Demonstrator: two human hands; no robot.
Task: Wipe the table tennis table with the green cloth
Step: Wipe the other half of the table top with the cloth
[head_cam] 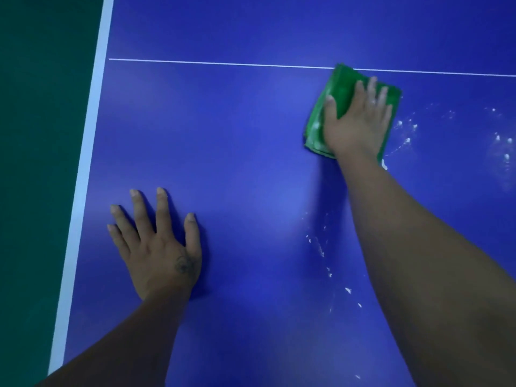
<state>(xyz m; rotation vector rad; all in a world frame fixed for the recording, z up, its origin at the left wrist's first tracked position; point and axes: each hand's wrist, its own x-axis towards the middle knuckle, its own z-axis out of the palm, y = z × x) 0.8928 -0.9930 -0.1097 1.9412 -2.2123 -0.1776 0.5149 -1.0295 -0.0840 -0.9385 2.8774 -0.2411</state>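
On the far right part of the blue table tennis table point(237, 135), just this side of the thin white line point(223, 63), your right hand point(360, 121) presses flat on the folded green cloth point(339, 90), fingers straight and spread rather than curled round it. Your left hand point(159, 247) lies open and flat on the table near its white left edge point(83, 177), holding nothing.

Watch the white splatter point(405, 132) just right of the cloth. The cloth already shows white along its left side, so a loaded face will likely smear the mess into streaks rather than lift it.

With only a flat palm on top, a quick stroke may make the folds slip or bunch, and your fingers would then drag through the residue.

A second trail of white specks point(321, 250) lies nearer you, beside your right forearm. Whether the arm touches it I cannot tell, but a low sweep could spread it.
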